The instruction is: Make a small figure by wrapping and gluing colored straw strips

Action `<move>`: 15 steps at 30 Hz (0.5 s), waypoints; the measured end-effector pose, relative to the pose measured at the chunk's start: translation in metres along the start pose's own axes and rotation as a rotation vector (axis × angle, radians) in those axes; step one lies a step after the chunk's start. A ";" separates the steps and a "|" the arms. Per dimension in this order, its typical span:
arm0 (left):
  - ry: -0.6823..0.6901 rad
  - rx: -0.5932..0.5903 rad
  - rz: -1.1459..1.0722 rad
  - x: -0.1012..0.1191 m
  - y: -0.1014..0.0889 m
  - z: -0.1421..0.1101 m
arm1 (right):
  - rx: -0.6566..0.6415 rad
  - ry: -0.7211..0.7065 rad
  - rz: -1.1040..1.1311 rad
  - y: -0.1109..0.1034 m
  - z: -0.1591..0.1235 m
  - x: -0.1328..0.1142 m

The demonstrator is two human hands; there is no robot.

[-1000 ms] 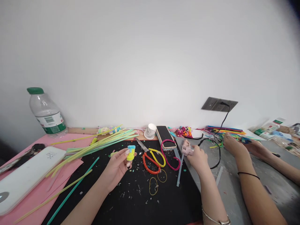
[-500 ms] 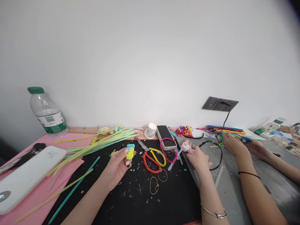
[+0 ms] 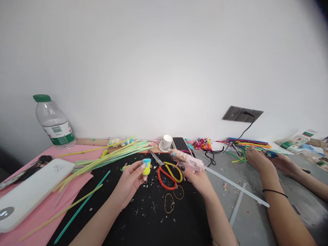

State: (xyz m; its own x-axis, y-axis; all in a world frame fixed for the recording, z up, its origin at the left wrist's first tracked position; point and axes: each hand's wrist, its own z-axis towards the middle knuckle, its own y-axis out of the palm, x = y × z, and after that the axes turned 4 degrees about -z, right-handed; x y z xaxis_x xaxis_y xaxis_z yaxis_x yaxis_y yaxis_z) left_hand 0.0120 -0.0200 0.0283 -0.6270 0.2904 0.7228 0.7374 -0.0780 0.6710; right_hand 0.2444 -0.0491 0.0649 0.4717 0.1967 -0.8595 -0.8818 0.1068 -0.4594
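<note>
Between the fingertips of my left hand (image 3: 132,179) is a small yellow piece with a light blue top (image 3: 147,166), which looks made of wound pipe cleaners. My right hand (image 3: 197,179) grips a pink hot glue gun (image 3: 191,161) above the right edge of the black mat (image 3: 138,218). Its nozzle end points left and is blurred. A long translucent glue stick (image 3: 238,187) sticks out of its back toward the right. Scissors (image 3: 167,174) with one red and one yellow handle lie between my hands, near two rubber bands (image 3: 169,203).
Yellow and green pipe cleaners (image 3: 110,159) cross the pink paper (image 3: 84,181) at left, beside a white power bank (image 3: 36,191) and a bottle (image 3: 55,126). A paper cup (image 3: 165,142) and phone (image 3: 180,145) stand behind. At right, another person's hands (image 3: 258,160) handle pipe cleaners.
My right hand has lifted the glue gun off the grey surface and brought it left and over the mat, turning it. My left hand has moved slightly right with the yellow-and-blue piece.
</note>
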 end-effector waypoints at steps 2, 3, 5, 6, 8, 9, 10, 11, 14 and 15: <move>0.010 0.005 -0.002 -0.001 -0.001 0.001 | -0.108 -0.040 0.076 0.015 -0.002 -0.005; 0.012 0.002 -0.002 -0.002 -0.002 0.001 | -0.136 -0.048 0.094 0.021 -0.003 -0.007; 0.011 -0.006 -0.005 -0.003 -0.002 0.002 | -0.168 -0.051 0.099 0.029 -0.004 -0.008; 0.008 -0.012 -0.008 -0.004 -0.003 0.002 | -0.174 -0.057 0.098 0.031 -0.005 -0.009; 0.005 -0.014 -0.013 -0.004 -0.003 0.003 | -0.185 -0.071 0.095 0.033 -0.006 -0.009; 0.002 -0.008 -0.016 -0.005 -0.003 0.003 | -0.184 -0.076 0.096 0.033 -0.006 -0.009; 0.000 -0.001 -0.017 -0.005 -0.003 0.003 | -0.179 -0.074 0.095 0.033 -0.006 -0.009; -0.002 0.006 -0.017 -0.005 -0.003 0.003 | -0.176 -0.073 0.095 0.033 -0.006 -0.010; -0.007 0.007 -0.013 -0.004 -0.003 0.002 | -0.203 -0.103 0.095 0.034 -0.006 -0.010; -0.009 0.004 -0.012 -0.004 -0.003 0.002 | -0.184 -0.116 0.076 0.035 -0.006 -0.009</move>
State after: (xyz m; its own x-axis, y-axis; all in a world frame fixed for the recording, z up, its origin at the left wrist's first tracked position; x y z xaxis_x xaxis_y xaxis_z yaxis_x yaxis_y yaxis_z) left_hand 0.0132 -0.0189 0.0228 -0.6336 0.2997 0.7132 0.7307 -0.0711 0.6790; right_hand 0.2093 -0.0529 0.0551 0.3911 0.3091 -0.8669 -0.8954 -0.0898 -0.4360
